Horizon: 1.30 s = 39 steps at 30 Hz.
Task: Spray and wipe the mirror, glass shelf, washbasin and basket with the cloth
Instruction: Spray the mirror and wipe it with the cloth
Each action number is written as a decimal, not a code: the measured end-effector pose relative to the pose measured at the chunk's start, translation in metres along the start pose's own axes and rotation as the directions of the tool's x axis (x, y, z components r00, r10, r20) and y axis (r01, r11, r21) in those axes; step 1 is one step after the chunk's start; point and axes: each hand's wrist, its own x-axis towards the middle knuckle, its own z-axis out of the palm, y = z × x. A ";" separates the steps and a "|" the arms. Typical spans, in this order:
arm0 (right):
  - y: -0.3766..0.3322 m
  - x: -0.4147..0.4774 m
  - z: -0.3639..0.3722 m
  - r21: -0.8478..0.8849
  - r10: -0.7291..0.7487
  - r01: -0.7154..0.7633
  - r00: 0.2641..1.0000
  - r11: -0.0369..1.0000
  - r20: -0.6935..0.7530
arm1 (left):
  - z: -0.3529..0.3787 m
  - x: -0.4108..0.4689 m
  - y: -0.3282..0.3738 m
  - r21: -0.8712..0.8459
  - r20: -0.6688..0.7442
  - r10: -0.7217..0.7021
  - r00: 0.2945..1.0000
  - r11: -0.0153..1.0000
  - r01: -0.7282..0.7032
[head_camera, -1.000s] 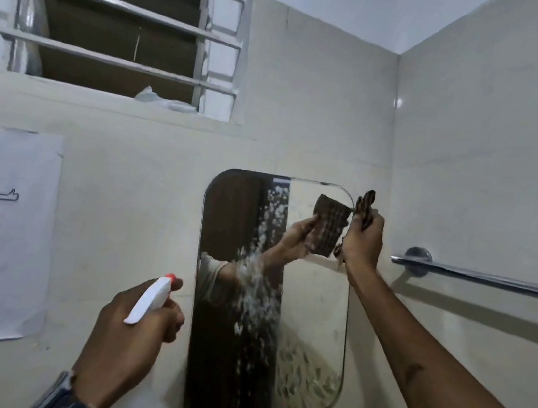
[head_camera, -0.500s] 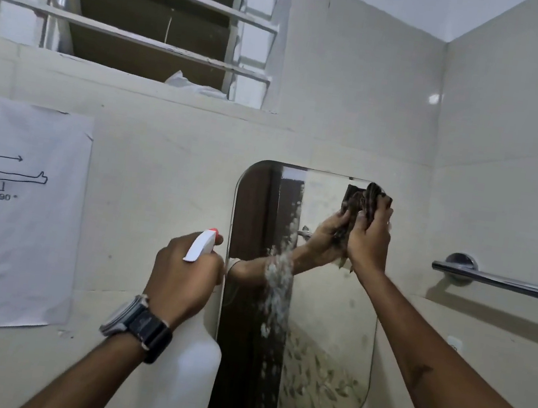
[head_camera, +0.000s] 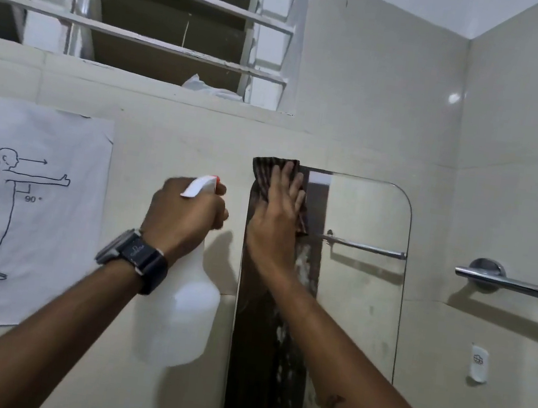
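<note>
A rounded rectangular mirror (head_camera: pixel 357 302) hangs on the tiled wall, with white foam streaks down its middle. My right hand (head_camera: pixel 276 218) lies flat with fingers spread, pressing a dark brown striped cloth (head_camera: pixel 269 176) against the mirror's top left corner. My left hand (head_camera: pixel 186 213), with a black watch on the wrist, grips a white spray bottle (head_camera: pixel 186 313) by its trigger head, held just left of the mirror. The glass shelf, washbasin and basket are out of view.
A chrome towel bar (head_camera: pixel 518 285) is fixed to the right wall, with a small white hook (head_camera: pixel 478 363) below it. A paper sheet with a figure drawing (head_camera: pixel 24 214) is taped at the left. A barred louvre window (head_camera: pixel 149 14) sits above.
My right hand has slid the cloth from the mirror's top right to its top left corner and flattened out. The left hand with the bottle has risen slightly. The view has shifted.
</note>
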 end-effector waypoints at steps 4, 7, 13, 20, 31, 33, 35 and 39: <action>0.001 -0.001 -0.001 0.019 0.011 -0.012 0.999 1.000 0.049 | -0.008 0.007 0.006 -0.015 -0.029 0.000 1.000 1.000 0.000; 0.006 -0.002 -0.007 -0.078 -0.030 0.047 0.978 0.996 0.208 | -0.004 0.006 0.001 -0.042 -0.020 -0.029 0.999 0.999 0.028; 0.032 0.006 -0.032 -0.203 -0.102 0.185 0.926 0.961 0.364 | 0.015 0.000 -0.004 -0.059 0.023 -0.042 0.999 0.997 0.043; 0.105 0.017 -0.075 -0.358 0.157 -0.098 0.978 0.928 0.139 | 0.029 -0.003 -0.007 -0.069 0.079 -0.082 0.994 0.994 0.088; 0.165 0.019 -0.134 -0.322 0.514 -0.454 0.848 0.830 0.128 | 0.106 -0.028 -0.008 -0.008 0.242 0.092 0.966 0.996 -0.093; 0.156 0.016 -0.126 -0.297 0.523 -0.476 0.846 0.828 0.103 | 0.109 -0.028 -0.014 -0.019 0.228 0.079 0.970 0.997 -0.077; 0.141 0.005 -0.115 -0.269 0.510 -0.471 0.854 0.840 0.099 | 0.102 -0.027 -0.021 0.009 0.214 0.064 0.975 0.998 -0.068; 0.087 -0.034 -0.076 -0.177 0.447 -0.422 0.884 0.889 0.140 | 0.071 -0.027 -0.034 0.072 0.138 0.006 0.990 0.997 -0.016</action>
